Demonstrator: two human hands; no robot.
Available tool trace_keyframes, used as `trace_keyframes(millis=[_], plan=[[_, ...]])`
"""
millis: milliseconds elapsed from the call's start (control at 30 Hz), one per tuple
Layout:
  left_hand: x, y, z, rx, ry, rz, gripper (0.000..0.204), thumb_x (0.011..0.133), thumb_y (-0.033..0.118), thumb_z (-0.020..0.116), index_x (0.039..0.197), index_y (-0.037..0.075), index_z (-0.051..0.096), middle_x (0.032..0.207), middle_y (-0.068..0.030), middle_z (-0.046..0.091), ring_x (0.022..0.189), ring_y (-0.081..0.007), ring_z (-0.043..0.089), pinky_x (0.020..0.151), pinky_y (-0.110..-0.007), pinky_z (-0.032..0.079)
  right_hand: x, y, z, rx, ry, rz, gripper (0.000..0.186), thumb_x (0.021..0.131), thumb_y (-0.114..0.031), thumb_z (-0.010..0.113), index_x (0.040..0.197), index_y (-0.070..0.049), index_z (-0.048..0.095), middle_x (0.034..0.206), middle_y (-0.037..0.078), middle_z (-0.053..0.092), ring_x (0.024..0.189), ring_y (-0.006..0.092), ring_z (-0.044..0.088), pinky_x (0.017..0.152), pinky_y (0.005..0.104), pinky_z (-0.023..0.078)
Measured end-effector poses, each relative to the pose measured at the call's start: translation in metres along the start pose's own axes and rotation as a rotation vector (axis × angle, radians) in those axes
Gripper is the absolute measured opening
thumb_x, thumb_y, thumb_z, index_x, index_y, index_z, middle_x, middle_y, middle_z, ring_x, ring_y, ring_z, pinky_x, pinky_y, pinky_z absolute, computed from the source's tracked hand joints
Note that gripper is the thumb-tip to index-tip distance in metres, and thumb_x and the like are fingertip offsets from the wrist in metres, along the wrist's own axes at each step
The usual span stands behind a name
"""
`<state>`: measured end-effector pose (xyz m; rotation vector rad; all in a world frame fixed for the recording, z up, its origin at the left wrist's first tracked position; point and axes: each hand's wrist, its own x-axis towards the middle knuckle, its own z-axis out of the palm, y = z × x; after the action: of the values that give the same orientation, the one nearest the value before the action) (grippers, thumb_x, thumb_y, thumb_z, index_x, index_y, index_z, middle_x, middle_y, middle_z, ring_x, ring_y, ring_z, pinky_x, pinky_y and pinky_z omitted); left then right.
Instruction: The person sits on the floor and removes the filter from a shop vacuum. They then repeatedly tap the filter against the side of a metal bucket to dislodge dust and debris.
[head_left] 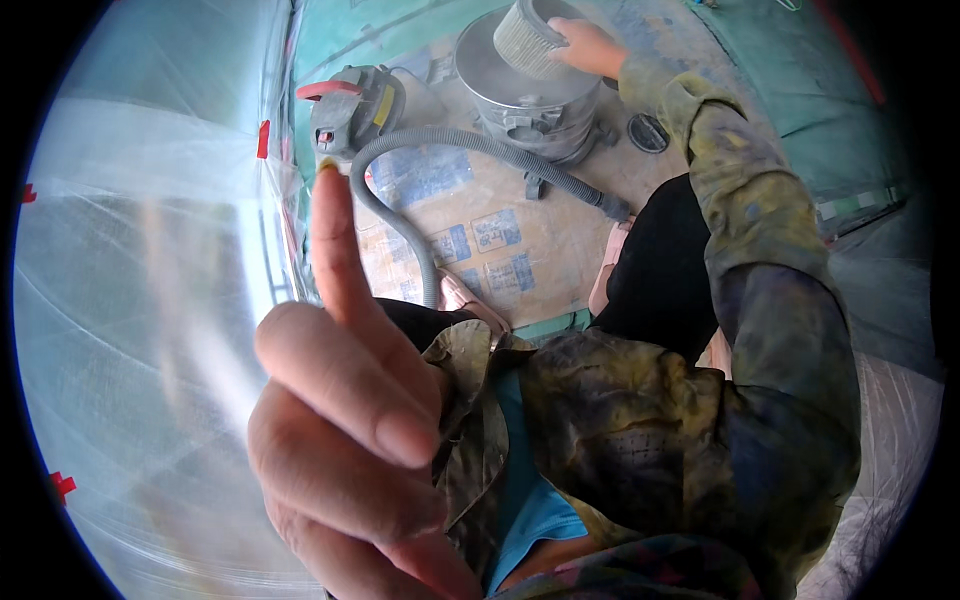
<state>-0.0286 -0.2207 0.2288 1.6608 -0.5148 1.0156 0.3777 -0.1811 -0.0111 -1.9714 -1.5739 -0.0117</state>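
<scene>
The right hand [588, 48] grasps the filter [522, 42] by its end, fingers wrapped on the rim, and holds it tilted at the far side of the drum [572, 126]'s open mouth. That one-sided grip looks like the main weak point: the filter's weight hangs out from the fingers, so a slip or a turn of the wrist could drop it into the drum. Striking the drum's edge could dent the pleats and shake more dust loose; the air around the drum already looks hazy. Whether the filter touches the rim is hard to tell through that haze. The left hand [345, 440] grips nothing that shows, its index finger straight and the others curled, so it lends the filter no support; raised close to the face, it could also bring grime from the fingertip near the eyes. Below, the hose [420, 136] loops over the floor sheet [560, 255] with one end just beside the right foot [606, 265], where a step could catch it. The motor head [345, 115] sits off the drum, near the hose's bend, and a tug there might knock it.
</scene>
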Motion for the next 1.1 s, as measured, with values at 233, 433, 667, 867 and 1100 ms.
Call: trace_keyframes(millis=[233,433,667,867,1100], plan=[[-0.014,-0.008,-0.004,0.019,0.086,0.048,0.028,0.084,0.044,0.061,0.102,0.024,0.066,0.096,-0.0005,0.060,0.110,-0.0236,0.054,0.108,-0.059,0.018,-0.016,0.001,-0.003,0.028,-0.114,-0.008,0.044,0.078,-0.019,0.071,0.113,0.001,0.055,0.102,0.024,0.061,0.099,0.0404,0.058,0.085,0.0436,0.045],[-0.023,-0.008,-0.012,0.059,0.160,0.060,0.032,0.089,0.043,0.052,0.105,0.017,0.064,0.100,-0.0060,0.061,0.110,-0.0267,0.055,0.105,-0.055,0.027,-0.006,-0.013,0.013,0.127,-0.174,0.061,0.046,0.079,-0.020,0.070,0.117,0.000,0.055,0.108,0.024,0.060,0.101,0.0404,0.058,0.087,0.0435,0.045],[-0.034,-0.001,-0.042,0.093,0.234,0.131,0.039,0.096,0.042,0.043,0.108,0.009,0.061,0.104,-0.0124,0.062,0.109,-0.0304,0.057,0.102,-0.049,0.038,-0.007,0.016,0.035,-0.139,-0.088,-0.132,0.056,0.078,-0.024,0.071,0.124,0.002,0.052,0.114,0.023,0.061,0.108,0.0370,0.058,0.091,0.0410,0.045],[-0.022,-0.111,-0.037,0.397,0.536,0.156,0.031,0.102,0.027,0.039,0.108,0.003,0.058,0.102,-0.0146,0.062,0.099,-0.0298,0.060,0.093,-0.040,0.047,-0.018,-0.005,0.007,-0.144,-0.184,0.002,0.051,0.081,-0.024,0.068,0.122,0.001,0.052,0.111,0.025,0.060,0.106,0.0414,0.056,0.090,0.0446,0.045],[-0.125,-0.280,0.024,0.953,0.425,-0.972,0.115,0.068,0.034,0.081,0.147,-0.005,0.006,0.142,-0.0312,0.028,0.130,-0.0453,0.033,0.104,-0.053,0.031,-0.016,-0.015,0.021,-0.222,-0.195,-0.008,0.035,0.081,-0.027,0.066,0.101,0.000,0.055,0.094,0.022,0.063,0.094,0.0413,0.058,0.078,0.0485,0.046]])
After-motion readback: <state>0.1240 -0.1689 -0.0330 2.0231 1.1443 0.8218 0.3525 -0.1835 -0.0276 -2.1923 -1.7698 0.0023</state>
